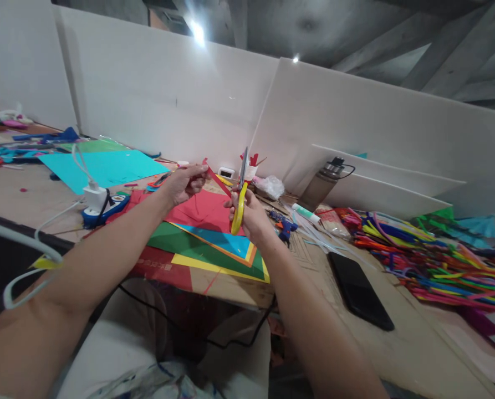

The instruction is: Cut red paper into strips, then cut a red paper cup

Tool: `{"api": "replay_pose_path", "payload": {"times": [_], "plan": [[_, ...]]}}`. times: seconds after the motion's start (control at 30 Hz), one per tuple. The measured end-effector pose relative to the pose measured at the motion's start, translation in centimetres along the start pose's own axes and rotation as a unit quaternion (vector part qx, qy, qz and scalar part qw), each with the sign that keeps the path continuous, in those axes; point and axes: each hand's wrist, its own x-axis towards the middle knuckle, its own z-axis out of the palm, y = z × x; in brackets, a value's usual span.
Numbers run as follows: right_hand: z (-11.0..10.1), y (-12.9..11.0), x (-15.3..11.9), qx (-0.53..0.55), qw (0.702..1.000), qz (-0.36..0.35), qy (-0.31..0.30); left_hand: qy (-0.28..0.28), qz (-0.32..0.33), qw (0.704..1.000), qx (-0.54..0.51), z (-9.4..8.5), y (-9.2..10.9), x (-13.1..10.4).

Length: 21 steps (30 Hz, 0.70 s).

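Though untidy, table [14,194] beside panels [168,88].

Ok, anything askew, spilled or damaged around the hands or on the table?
No spill or damage shows. The coloured sheets lie fanned unevenly, the craft strips sprawl in a tangle on the right, and a black cord droops below the table's edge, where it could snag.

The picture's right edge cut off the purple object [489,331]. The red paper [209,213] hid part of the green sheet [176,244]. The far white device [226,173] had a screen too small to read.
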Motion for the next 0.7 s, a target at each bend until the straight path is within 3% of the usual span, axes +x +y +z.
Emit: {"api": "replay_pose_path", "payload": {"times": [0.17,0.37,0.7], "plan": [[-0.3,-0.3,-0.5,-0.010,0.999,0.017,-0.051,0.008,-0.020,0.999,-0.041,-0.2,0.5,0.0],[-1.1,0.1,-0.4,-0.093,0.987,0.032,-0.128,0.001,-0.018,1.000,0.011,-0.3,0.3,0.0],[-0.5,-0.8,-1.5,-0.214,0.968,0.017,-0.134,-0.004,0.002,0.999,0.052,-0.1,0.0,0.2]]}}
